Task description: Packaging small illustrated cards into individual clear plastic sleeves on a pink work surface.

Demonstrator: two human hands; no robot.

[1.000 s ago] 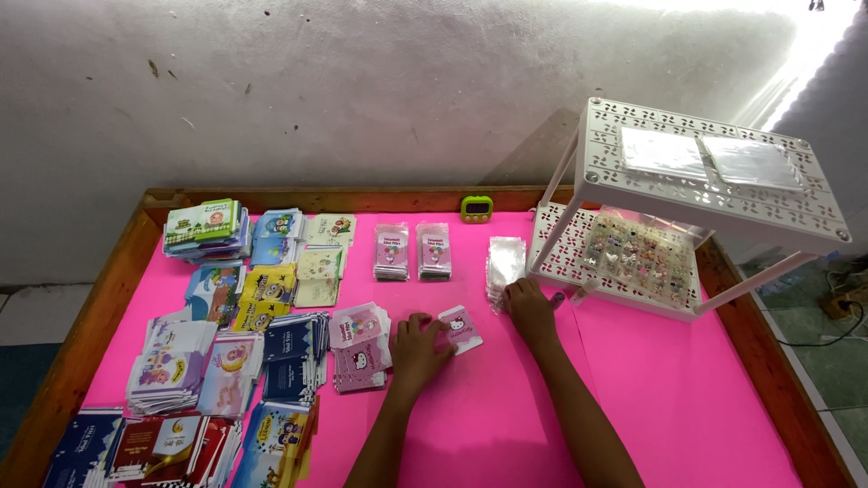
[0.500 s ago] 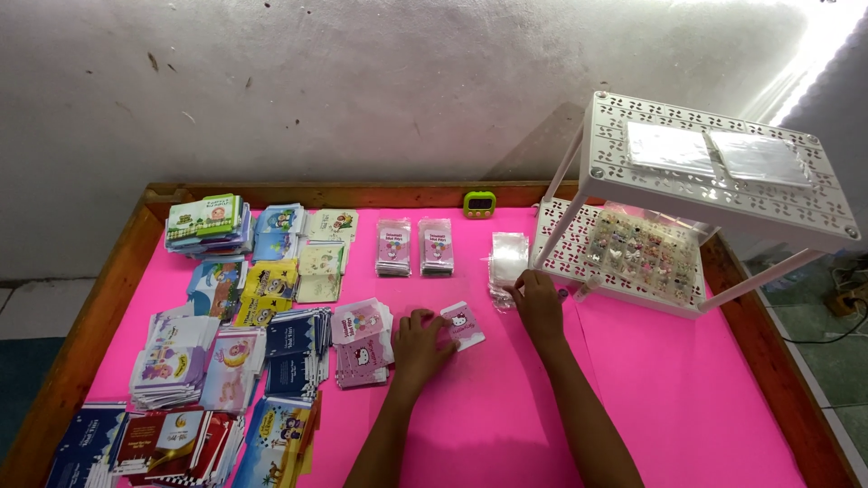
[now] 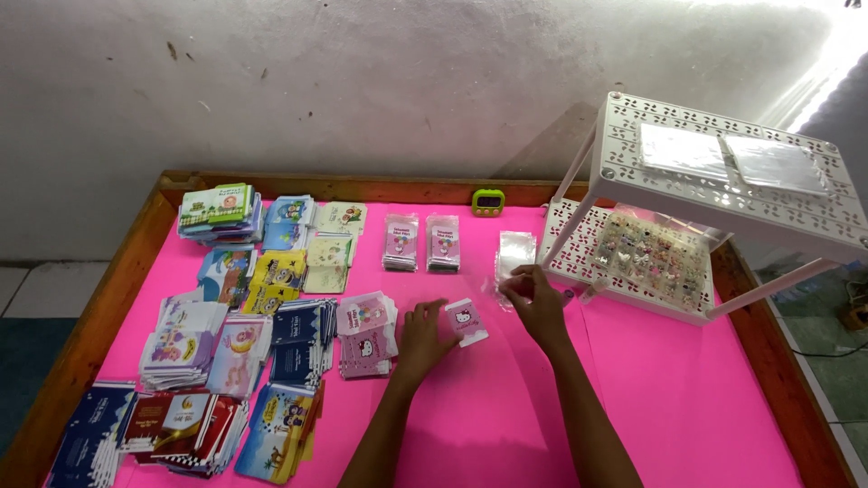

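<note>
On the left half of the pink desk (image 3: pixel 687 425) you have stacks of small colourful booklets (image 3: pixel 217 316) spread from the far left corner down to the near edge, with a pile of pink cartoon-cat cards (image 3: pixel 366 333) at their right. Just right of that pile your left hand (image 3: pixel 423 339) lies on the desk, its fingertips touching one small pink card (image 3: pixel 466 321) that rests tilted on the surface; the grip there is loose, fingers only resting against the card's edge, not closed around it. Beyond it, toward the far side, two short stacks of pink packets (image 3: pixel 421 242) stand side by side, and a small green timer (image 3: pixel 488 201) sits by the wooden rim. Your right hand (image 3: pixel 536 303) pinches the near edge of a clear plastic sleeve (image 3: pixel 515 258) lying flat. On the right, a white perforated two-tier rack (image 3: pixel 723 172) holds plastic sheets on top and small trinkets on its lower tray.
</note>
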